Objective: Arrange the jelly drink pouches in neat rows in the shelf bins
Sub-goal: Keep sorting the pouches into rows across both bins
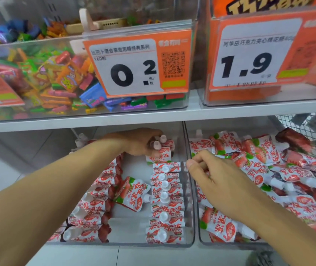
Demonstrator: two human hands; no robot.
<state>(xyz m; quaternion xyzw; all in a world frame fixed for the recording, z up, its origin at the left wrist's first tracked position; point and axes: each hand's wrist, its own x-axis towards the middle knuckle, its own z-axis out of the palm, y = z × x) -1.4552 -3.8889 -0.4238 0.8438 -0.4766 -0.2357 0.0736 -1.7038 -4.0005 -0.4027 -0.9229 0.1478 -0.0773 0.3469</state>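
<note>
pouches (162, 148) in left hand (134, 142), bin (190, 217) rear

Two bare forearms, no sleeves in view, left hand (138, 141), right hand (211, 173), short trimmed nails

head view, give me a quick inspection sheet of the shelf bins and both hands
surface: white lower shelf carries two clear plastic bins, left bin and right bin.
job's things: red-and-white strawberry jelly drink pouches; left bin has two neat rows, right-hand row caps up, left-hand row, plus one loose pouch lying flat between them. Right bin holds a jumbled pile.
clutter: mixed colourful candies in the upper clear bin; orange price tags 0.2 and 1.9.
grippers: left hand grips several pouches at the back of the left bin; right hand reaches into the right bin, grasp unclear.
cables: nothing seen.
surroundings: wire basket at right.
</note>
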